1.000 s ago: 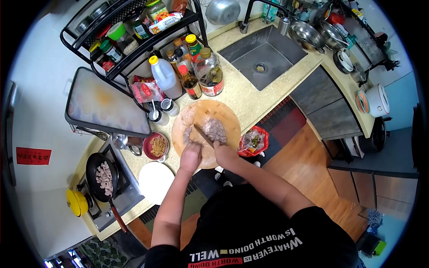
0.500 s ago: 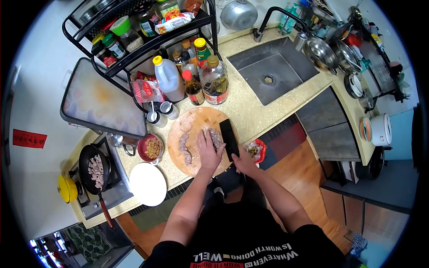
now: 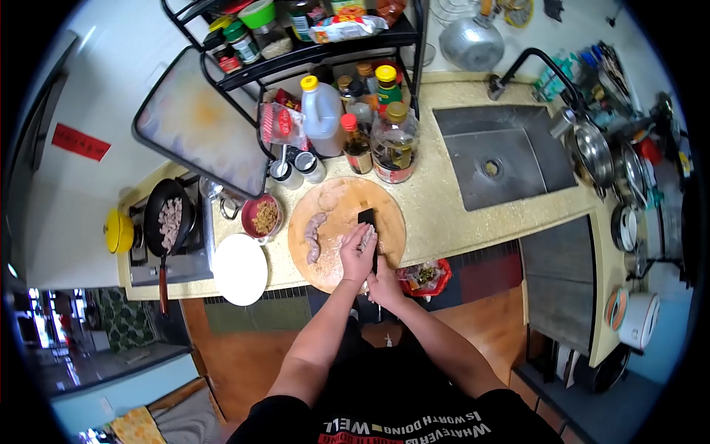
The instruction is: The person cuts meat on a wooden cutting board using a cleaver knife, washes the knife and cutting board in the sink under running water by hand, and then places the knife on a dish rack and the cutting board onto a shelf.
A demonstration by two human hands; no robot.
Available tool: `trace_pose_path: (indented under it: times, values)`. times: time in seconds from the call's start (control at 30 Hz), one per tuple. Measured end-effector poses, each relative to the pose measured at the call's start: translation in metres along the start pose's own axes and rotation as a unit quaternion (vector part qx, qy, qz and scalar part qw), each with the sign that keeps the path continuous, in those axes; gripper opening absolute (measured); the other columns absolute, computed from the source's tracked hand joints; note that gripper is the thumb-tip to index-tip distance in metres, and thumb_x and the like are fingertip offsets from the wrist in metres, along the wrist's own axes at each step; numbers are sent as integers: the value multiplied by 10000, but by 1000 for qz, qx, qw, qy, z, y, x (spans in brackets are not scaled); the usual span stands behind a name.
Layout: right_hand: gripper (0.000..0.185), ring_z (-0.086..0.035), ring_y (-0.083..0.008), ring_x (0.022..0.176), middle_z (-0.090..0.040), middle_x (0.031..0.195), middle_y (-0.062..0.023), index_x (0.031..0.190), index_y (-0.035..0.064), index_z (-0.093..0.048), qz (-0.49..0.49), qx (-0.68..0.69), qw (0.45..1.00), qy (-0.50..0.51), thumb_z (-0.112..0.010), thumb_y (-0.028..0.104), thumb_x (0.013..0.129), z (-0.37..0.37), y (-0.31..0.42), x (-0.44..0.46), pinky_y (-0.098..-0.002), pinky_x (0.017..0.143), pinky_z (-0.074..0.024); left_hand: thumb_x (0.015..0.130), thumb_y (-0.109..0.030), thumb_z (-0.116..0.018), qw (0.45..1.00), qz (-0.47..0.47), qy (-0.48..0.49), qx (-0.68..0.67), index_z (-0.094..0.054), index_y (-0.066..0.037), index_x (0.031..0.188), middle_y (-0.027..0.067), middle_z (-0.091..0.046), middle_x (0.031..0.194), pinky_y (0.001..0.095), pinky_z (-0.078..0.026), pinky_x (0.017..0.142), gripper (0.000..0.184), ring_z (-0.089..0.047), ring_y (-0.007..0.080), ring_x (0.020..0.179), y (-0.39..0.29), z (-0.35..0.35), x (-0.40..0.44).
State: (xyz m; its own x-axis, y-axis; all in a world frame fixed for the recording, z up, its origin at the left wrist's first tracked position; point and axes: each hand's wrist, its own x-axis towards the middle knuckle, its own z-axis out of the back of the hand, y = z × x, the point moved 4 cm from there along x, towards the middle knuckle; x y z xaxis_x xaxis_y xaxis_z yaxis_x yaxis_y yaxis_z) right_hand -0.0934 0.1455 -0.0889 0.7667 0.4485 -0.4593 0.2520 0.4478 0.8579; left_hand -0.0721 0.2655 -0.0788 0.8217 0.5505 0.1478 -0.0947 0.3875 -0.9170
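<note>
A round wooden cutting board (image 3: 336, 214) lies at the counter's front edge. My right hand (image 3: 384, 287) is closed on the handle of a cleaver (image 3: 367, 216), whose dark blade lies over the board's right part. Against the blade rests my left hand (image 3: 359, 255), its fingers wrapped round some of the cut meat (image 3: 365, 238), mostly hidden under the palm. A curved strip of meat (image 3: 314, 238) remains on the board's left, and a paler minced patch (image 3: 333, 194) lies near its back edge.
Left of the board are a white plate (image 3: 240, 270), a red bowl (image 3: 262, 216) and a black pan (image 3: 168, 222) with meat. Bottles (image 3: 396, 144) and a black rack (image 3: 325, 52) stand behind. A sink (image 3: 503, 155) is at right, a red-rimmed waste bin (image 3: 425, 277) below.
The view has turned. The cleaver has moved from the right of the meat to over it, beside my left hand. My left hand's fingers, spread flat before, have closed round the meat.
</note>
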Motion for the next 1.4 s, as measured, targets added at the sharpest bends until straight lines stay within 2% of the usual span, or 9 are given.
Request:
trace_pose_path:
  times: [0.3, 0.47, 0.53, 0.77, 0.9, 1.0, 1.17, 1.3, 1.4]
  values:
    - [252, -621, -542, 863, -642, 898, -346, 1098, -20, -432, 113, -180, 977, -23, -541, 97, 903, 14, 70, -34, -613, 751, -471, 910, -84, -707, 986, 20, -109, -123, -689, 22, 1169, 153, -680, 1201, 346, -468, 1017, 280, -624, 235, 1141, -23, 20, -7]
    - [243, -615, -542, 899, -635, 934, -364, 1104, -20, -448, 241, -156, 958, 20, -538, 113, 922, -99, 156, -41, -609, 756, -471, 888, -97, -717, 973, -14, -202, -110, -692, 10, 1158, 164, -673, 1218, 376, -461, 1028, 291, -616, 281, 1160, -16, 168, 11]
    - [407, -621, -540, 945, -639, 1010, -361, 1285, -50, -418, 183, -199, 960, 80, -543, 131, 943, -163, 190, -39, -567, 791, -496, 895, -89, -707, 967, 7, -229, -115, -673, 11, 1187, 159, -669, 1199, 373, -466, 1019, 311, -611, 278, 1153, -5, 247, 20]
    - [250, -651, -514, 809, -656, 863, -333, 1077, -51, -455, 228, -122, 949, 181, -519, 124, 911, -389, 316, 41, -579, 744, -506, 934, -210, -698, 942, 22, -336, 6, -676, 59, 1169, 160, -708, 1128, 340, -479, 974, 357, -641, 219, 1070, 91, 500, 129]
    - [185, -664, -401, 602, -637, 724, -268, 1019, -53, -453, 138, -91, 968, 189, -484, 98, 918, -404, 354, 27, -504, 621, -536, 959, -268, -659, 952, 166, -246, -77, -664, 50, 1203, 157, -710, 1126, 335, -503, 909, 401, -670, 235, 998, 183, 569, 196]
    - [191, -673, -390, 635, -643, 764, -261, 1051, -24, -457, 197, -123, 961, 149, -497, 120, 933, -380, 321, 19, -503, 643, -524, 976, -262, -630, 970, 104, -220, 21, -668, 57, 1180, 139, -725, 1060, 318, -516, 864, 380, -678, 210, 940, 220, 603, 215]
    - [261, -581, -148, 454, -586, 609, -57, 1209, 26, -470, 79, -76, 978, 180, -554, 146, 993, -267, 269, -52, -311, 449, -471, 983, -174, -629, 970, -12, -237, 55, -661, 51, 1177, 134, -717, 1060, 297, -519, 861, 299, -668, 182, 941, 129, 591, 179]
    - [276, -608, -179, 461, -591, 572, -108, 1189, 8, -477, 52, -53, 997, 12, -570, 176, 991, -172, 170, -88, -343, 464, -494, 978, -137, -642, 994, -1, -113, -7, -687, 8, 1138, 77, -697, 997, 250, -508, 789, 220, -618, 115, 853, 64, 483, 118]
    - [223, -632, -235, 496, -633, 675, -165, 1129, -2, -493, 53, -55, 983, -164, -577, 118, 961, -111, 105, -106, -389, 507, -513, 896, -102, -697, 983, -137, 114, 41, -685, 16, 1113, 132, -706, 1006, 336, -522, 830, 247, -657, 234, 926, 18, 375, 63]
